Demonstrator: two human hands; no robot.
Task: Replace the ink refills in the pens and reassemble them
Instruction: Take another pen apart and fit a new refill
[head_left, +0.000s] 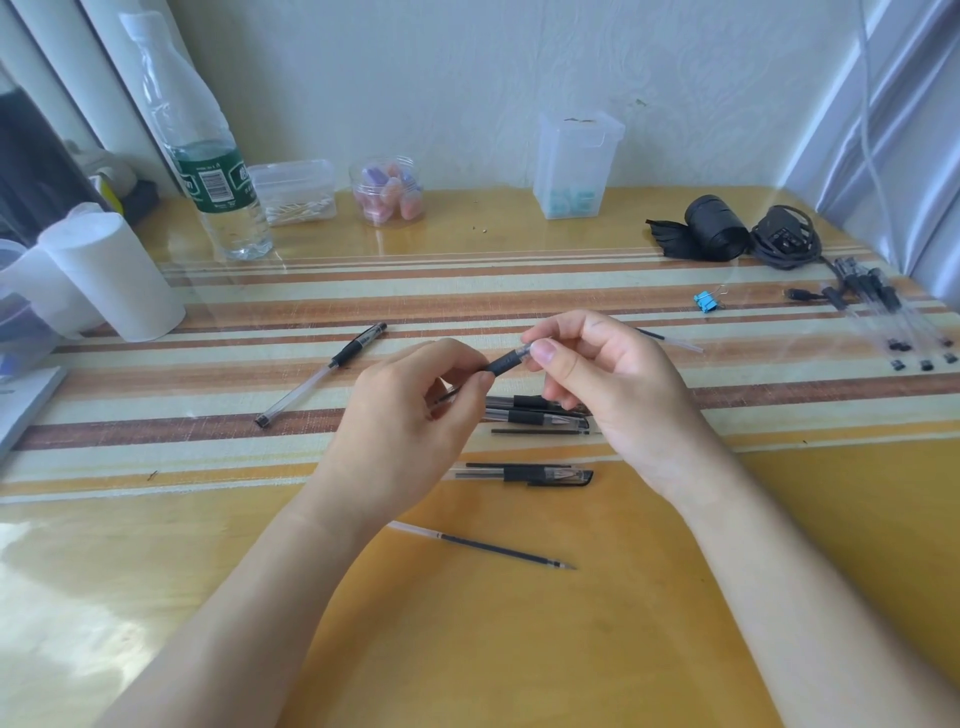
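As left hand (410, 421) and right hand (608, 395) pinch pen (506, 361), axis lower-left — upper-right

water bottle (218, 197) | swab box (293, 192) | blue binder clip (706, 302) | black roll (714, 234)

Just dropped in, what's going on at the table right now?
A person holds a pen over the table with both hands. The left hand pinches its black grip end, and the right hand pinches the barrel beside it. A loose refill lies nearest the person, a capped pen just beyond it, and more pens under the hands.
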